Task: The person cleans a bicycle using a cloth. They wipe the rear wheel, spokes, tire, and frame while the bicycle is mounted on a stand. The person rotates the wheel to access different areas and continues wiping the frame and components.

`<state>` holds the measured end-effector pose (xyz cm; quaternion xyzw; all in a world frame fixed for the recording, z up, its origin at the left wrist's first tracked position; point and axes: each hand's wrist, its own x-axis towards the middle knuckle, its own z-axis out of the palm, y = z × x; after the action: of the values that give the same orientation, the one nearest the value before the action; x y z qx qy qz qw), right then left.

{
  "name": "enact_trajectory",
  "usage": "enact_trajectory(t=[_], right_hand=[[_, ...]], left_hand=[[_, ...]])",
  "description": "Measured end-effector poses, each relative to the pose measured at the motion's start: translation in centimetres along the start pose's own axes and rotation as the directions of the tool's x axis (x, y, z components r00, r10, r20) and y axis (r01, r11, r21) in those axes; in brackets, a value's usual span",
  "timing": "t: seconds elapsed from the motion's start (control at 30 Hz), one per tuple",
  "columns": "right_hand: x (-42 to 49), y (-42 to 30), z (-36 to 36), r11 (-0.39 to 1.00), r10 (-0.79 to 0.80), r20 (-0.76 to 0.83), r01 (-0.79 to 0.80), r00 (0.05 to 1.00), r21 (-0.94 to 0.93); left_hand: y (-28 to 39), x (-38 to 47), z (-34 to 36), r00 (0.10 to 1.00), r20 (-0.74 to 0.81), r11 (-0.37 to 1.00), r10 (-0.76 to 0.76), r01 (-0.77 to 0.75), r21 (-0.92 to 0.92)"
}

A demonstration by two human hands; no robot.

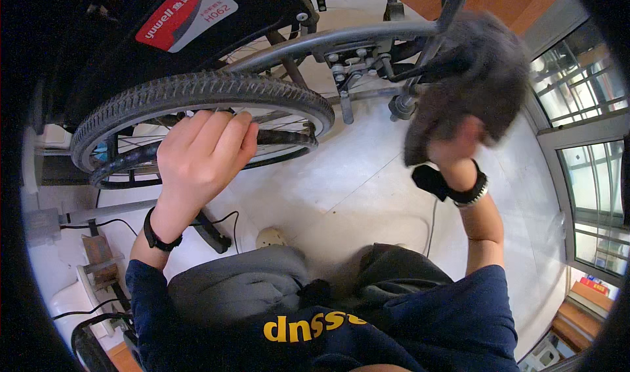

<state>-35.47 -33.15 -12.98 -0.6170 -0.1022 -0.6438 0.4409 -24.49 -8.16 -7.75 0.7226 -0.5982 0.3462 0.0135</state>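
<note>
A Yuwell wheelchair stands before me, its large spoked wheel with a black treaded tyre at the left. My left hand is closed over the wheel's rim area, fingers curled out of sight; what exactly they grip is hidden. At the right, my right hand holds a dark grey-brown cloth, blurred, against or close to the front end of the metal frame tube. Between the hands is a bolted brake mechanism on the frame. The black seat side panel is above the wheel.
A glass-paned door or cabinet stands along the right side. Thin black cables run over the pale floor. At the lower left are a white and metal device and a black bar-like part. My knees are below.
</note>
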Motion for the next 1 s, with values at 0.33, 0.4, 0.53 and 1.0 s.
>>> enact_trajectory(t=[0.33,0.4,0.53,1.0], right_hand=[[1.8,3.2,1.3,0.915,0.205,0.01,-0.196,0.979,0.352],[2.4,3.8,0.7,0.952,0.132,0.011,-0.13,0.991,0.278],[2.7,4.6,-0.6,0.556,0.605,0.285,-0.651,0.743,0.518],[-1.0,1.7,1.2,0.648,0.665,0.069,-0.621,0.743,0.441]], left_hand=[[0.2,0.4,0.4,0.997,-0.071,0.997,-0.014,0.019,0.073],[0.2,0.4,0.6,0.998,-0.064,0.994,-0.007,0.014,0.106],[0.2,0.3,0.7,0.997,-0.075,0.995,-0.001,0.009,0.1],[0.4,0.2,0.8,0.995,-0.103,0.986,0.001,0.016,0.164]])
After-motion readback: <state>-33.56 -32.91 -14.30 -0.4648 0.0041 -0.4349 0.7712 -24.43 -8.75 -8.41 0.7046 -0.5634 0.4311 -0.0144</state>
